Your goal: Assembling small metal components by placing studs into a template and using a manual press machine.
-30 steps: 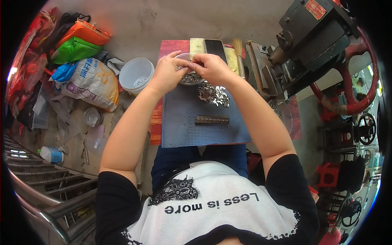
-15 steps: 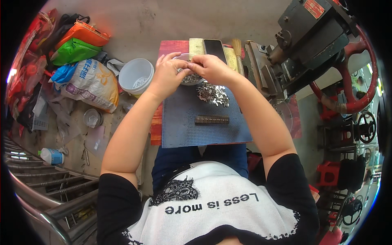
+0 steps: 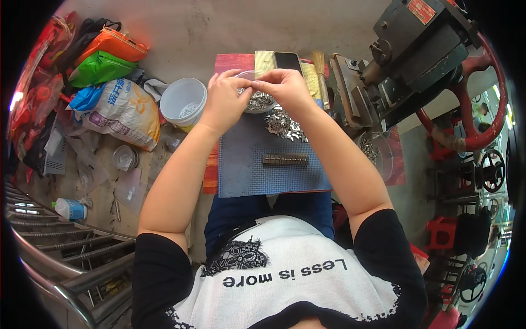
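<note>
Above a clear round bowl (image 3: 249, 73) holding small shiny metal pieces (image 3: 258, 102), my two hands meet at the fingertips. Thumb and index finger of my left hand (image 3: 226, 102) are pinched together, its other fingers bent. My right hand (image 3: 289, 90) pinches against the left one's fingertips. Whatever lies between them is too small to make out. Just below the bowl, a loose pile of flat metal pieces (image 3: 283, 125) lies on a blue textured mat (image 3: 241, 172), partly behind my right forearm. Nearer to me on the mat is a dark, segmented metal bar (image 3: 285, 159).
A phone (image 3: 287, 61) and a brush (image 3: 321, 77) lie at the table's far side. A heavy machine with a red handwheel (image 3: 468, 144) stands at right. Beside my right forearm is a clear container (image 3: 386, 159) with metal bits. Left are a white bucket (image 3: 183, 101) and several bags.
My right hand and forearm have shifted slightly, uncovering more of the container on the right. Both hands remain together over the bowl.
</note>
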`<state>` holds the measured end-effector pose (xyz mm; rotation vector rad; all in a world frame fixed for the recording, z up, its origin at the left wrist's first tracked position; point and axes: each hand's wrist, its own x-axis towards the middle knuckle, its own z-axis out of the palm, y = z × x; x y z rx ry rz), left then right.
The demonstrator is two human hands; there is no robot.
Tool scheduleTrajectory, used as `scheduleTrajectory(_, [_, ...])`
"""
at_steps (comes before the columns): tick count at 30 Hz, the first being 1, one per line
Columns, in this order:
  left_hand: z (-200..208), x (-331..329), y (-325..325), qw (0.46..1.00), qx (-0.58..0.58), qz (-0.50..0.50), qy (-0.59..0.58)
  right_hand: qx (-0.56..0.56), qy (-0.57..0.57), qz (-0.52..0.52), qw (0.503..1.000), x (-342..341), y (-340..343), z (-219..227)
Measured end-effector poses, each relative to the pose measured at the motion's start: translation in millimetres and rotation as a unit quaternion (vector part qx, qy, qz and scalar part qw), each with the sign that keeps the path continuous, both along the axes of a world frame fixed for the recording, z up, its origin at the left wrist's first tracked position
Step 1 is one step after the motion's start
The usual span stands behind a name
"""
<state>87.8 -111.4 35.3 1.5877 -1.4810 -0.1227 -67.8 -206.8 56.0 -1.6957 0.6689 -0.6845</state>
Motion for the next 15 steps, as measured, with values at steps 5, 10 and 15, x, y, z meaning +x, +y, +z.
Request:
scheduleTrajectory(5, [13, -6, 9, 0.987, -0.008, 0.029, -0.158, 0.017, 0.054, -0.004, 0.998, -4, 5, 13])
scheduleTrajectory(10, [9, -8, 11, 0.982, -0.080, 0.039, -0.168, 0.043, 0.097, 0.061, 0.992, -13, 2, 14])
scheduleTrajectory(15, [7, -38, 48, 0.983, -0.127, 0.004, -0.136, 0.084, 0.085, 0.081, 0.990, -40, 24, 16])
